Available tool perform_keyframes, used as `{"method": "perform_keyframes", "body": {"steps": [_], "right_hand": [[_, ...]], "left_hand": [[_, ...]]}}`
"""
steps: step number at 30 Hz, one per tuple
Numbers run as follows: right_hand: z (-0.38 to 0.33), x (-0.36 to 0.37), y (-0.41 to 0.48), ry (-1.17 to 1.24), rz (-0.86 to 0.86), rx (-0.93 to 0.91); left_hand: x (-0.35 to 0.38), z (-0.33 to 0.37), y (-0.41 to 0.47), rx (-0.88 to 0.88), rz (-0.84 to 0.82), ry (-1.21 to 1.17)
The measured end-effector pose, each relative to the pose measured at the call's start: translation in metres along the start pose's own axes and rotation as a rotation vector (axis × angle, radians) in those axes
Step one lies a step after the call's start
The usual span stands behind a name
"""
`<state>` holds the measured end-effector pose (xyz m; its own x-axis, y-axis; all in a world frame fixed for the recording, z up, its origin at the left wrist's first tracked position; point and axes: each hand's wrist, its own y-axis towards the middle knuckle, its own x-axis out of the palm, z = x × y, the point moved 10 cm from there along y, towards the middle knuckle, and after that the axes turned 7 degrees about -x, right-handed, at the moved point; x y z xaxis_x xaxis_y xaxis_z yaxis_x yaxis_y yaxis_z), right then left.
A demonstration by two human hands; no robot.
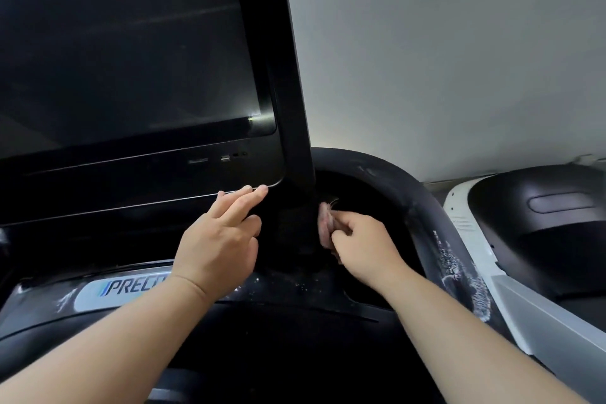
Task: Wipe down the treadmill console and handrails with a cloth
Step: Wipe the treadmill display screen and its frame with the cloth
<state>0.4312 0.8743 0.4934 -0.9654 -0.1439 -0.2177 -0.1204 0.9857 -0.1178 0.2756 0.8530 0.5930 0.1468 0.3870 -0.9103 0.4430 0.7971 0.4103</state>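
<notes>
Flat and holding nothing, the left hand (pixel 223 239) touches its fingertips to the lower edge of the console (pixel 131 174), just left of the cloth. Beside it, the right hand (pixel 364 249) pinches a small, bunched pinkish cloth (pixel 326 223) against the console's dark side edge. Right of that grip curves the handrail (pixel 436 216), streaked with white residue.

Likely risks: so small a wad may slip from the pinch into the dark recess (pixel 357 187) behind it. Bare fingertips may smudge the glossy screen (pixel 131 43) up and left of it. The rail's residue may smear rather than lift.
</notes>
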Motion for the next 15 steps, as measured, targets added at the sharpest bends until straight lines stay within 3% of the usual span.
{"method": "perform_keyframes", "body": {"steps": [6,15], "right_hand": [[-0.013,-0.005,0.045,0.170,0.210,0.025],[-0.010,0.010,0.000,0.091,0.344,0.047]], "left_hand": [[-0.007,0.005,0.003,-0.069,-0.020,0.001],[-0.004,0.007,0.003,-0.034,-0.078,0.022]]}}
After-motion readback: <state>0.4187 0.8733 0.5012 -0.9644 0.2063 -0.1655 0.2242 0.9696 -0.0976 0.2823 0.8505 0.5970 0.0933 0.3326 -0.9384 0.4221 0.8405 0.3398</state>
